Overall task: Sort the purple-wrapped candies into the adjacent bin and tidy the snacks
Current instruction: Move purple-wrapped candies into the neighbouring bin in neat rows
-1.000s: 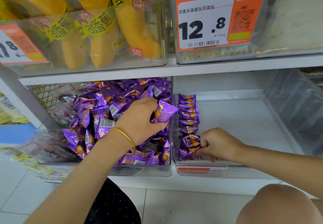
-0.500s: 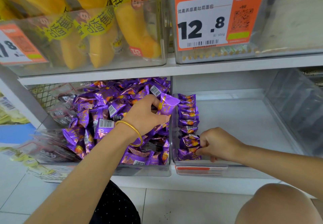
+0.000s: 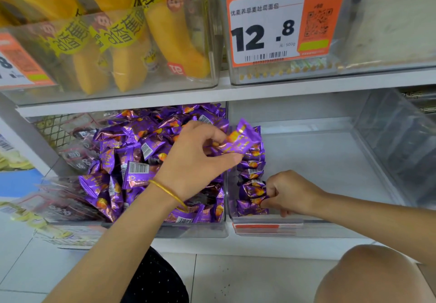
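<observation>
Yellow snack packs (image 3: 122, 50) above; orange price tag (image 3: 286, 22) "12.8".

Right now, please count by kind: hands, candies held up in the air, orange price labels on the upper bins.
Hands: 2, left hand, right hand
Held-up candy: 1
Orange price labels: 2
Total: 5

Left grip (image 3: 198, 161): forearm extended, thumb and forefinger pinching the upper candy (image 3: 239, 139). Right grip (image 3: 292, 194): lower, fingers curled, pinching the lower candy (image 3: 252, 202).
</observation>
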{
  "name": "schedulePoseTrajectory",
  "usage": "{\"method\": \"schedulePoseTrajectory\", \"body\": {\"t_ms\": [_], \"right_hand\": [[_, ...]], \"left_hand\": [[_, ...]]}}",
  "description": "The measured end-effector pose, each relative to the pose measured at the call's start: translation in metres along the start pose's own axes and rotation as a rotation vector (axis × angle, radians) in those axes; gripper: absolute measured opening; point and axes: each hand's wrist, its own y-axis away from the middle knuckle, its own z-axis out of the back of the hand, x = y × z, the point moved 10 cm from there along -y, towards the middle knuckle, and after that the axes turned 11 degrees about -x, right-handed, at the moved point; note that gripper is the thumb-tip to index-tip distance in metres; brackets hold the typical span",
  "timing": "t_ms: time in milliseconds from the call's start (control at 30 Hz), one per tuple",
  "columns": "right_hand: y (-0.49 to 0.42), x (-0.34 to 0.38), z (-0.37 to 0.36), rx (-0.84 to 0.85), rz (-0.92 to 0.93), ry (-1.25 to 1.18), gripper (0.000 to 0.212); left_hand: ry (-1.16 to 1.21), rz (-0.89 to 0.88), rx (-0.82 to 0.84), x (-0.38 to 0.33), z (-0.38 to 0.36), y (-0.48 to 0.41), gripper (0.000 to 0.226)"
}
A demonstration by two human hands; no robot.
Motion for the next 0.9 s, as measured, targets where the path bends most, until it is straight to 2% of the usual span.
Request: {"method": "schedulePoseTrajectory", "body": {"t_ms": [67,133,200,233,333,433,500,567,667,833,900], "right_hand": [[-0.001,-0.003,0.0,-0.008,-0.016,-0.039,0.033],[0.002,-0.007,-0.001,-0.002,-0.041,-0.131,0.029],[0.003,-0.009,0.001,0.005,-0.043,-0.312,0.014],[0.003,-0.011,0.003,0.01,-0.043,-0.357,0.017],[-0.001,-0.021,0.002,-0.001,-0.111,-0.359,0.012],[-0.006,-0.027,-0.003,0.021,-0.14,-0.268,0.018],[-0.007,-0.025,-0.005,0.04,-0.11,-0.168,0.013],[-0.007,-0.028,-0.005,0.059,-0.119,-0.093,0.015],[-0.005,-0.032,-0.015,0.185,-0.164,-0.113,0.02],[0.013,-0.04,-0.021,0.297,-0.461,-0.515,0.023],[0.022,-0.038,-0.025,0.392,-0.519,-0.642,0.038]], "left_hand": [[-0.023,-0.166,0.056,-0.032,-0.007,0.009,0.026],[-0.04,-0.191,0.266,-0.047,-0.035,0.021,0.028],[-0.101,-0.082,0.548,-0.042,-0.073,0.037,0.027],[-0.163,-0.009,0.667,-0.032,-0.088,0.044,0.026],[-0.162,0.335,0.86,0.008,-0.12,0.058,0.024],[-0.056,0.641,0.856,0.034,-0.135,0.068,0.007],[-0.055,0.726,0.792,0.046,-0.141,0.068,0.015],[-0.165,0.671,0.75,0.052,-0.144,0.063,0.014],[-0.279,0.572,0.735,0.051,-0.146,0.061,0.021],[-0.272,0.488,0.766,0.051,-0.152,0.066,0.021],[-0.344,0.413,0.779,0.052,-0.154,0.065,0.014]]}}
